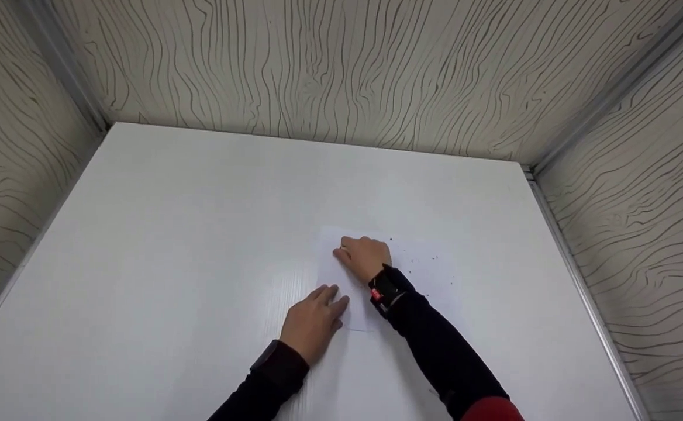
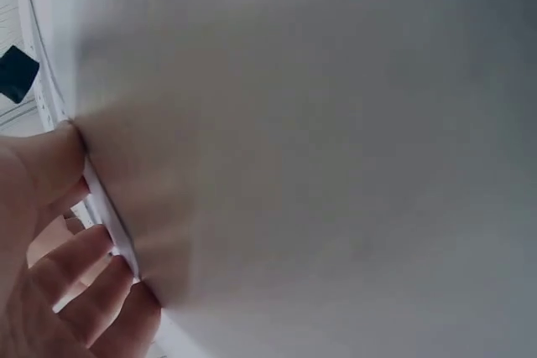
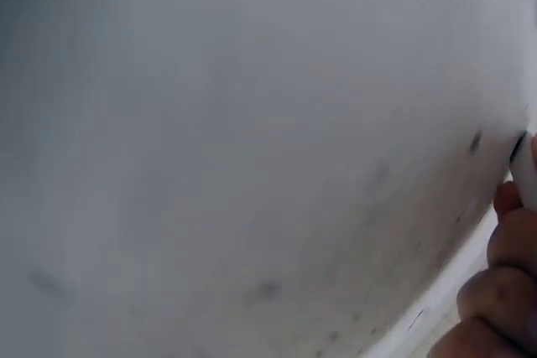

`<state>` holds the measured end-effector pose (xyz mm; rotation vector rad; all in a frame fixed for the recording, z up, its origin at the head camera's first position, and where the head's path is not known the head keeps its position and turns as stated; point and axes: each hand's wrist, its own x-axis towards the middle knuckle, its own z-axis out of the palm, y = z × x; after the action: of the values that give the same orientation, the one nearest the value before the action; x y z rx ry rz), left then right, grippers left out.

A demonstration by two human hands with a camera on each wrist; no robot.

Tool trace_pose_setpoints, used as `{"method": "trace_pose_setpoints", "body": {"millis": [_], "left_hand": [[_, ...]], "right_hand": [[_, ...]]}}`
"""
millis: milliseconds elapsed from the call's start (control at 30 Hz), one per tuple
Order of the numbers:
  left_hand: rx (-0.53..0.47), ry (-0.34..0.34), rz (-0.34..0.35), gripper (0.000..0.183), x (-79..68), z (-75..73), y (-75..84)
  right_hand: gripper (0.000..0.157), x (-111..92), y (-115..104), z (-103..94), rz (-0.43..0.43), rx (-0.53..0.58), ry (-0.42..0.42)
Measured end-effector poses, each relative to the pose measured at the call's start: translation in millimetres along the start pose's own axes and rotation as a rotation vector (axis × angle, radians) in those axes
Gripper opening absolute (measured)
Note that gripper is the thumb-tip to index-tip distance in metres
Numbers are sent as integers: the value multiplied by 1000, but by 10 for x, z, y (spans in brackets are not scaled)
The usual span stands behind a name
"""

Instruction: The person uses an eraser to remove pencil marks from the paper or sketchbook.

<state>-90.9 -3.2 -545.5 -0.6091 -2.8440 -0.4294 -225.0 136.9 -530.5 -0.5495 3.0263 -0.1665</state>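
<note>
A sheet of white paper [image 1: 358, 313] lies flat on the white table [image 1: 201, 234]. Over its upper left part, my right hand [image 1: 365, 257] pinches a small white eraser [image 3: 524, 172] with a dark worn edge, its tip down at the paper. Curled fingers cover most of the eraser. My left hand [image 1: 313, 321] rests at the sheet's lower left edge with fingers spread, and the left wrist view shows its fingertips [image 2: 138, 308] pressing down. Dark crumbs [image 1: 435, 257] dot the paper to the right of my right hand.
Wood-patterned panels [image 1: 318, 70] stand behind the table and on both sides. A metal rail [image 1: 587, 298] runs along the right edge of the table. Black sleeves and wrist bands cover both forearms.
</note>
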Motion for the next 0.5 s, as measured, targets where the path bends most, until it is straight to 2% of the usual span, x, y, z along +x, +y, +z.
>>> {"method": "trace_pose_setpoints", "body": {"millis": [67,133,367,433,500], "left_hand": [[-8,-8,0,39,4,9,0],[-10,-14,-3,39,0,21,-5],[-40,0,-42,38,-3,27,-52],[-44,1,-41,38,10,22,-51],[-42,-3,-37,37,28,11,-39]], "right_hand": [[32,23,14,-22,52,-27,41],[32,34,1,-31,68,-34,55],[37,31,-141,21,-27,87,-75],[36,30,-112,24,13,76,-62],[34,28,-44,13,87,42,-16]]}}
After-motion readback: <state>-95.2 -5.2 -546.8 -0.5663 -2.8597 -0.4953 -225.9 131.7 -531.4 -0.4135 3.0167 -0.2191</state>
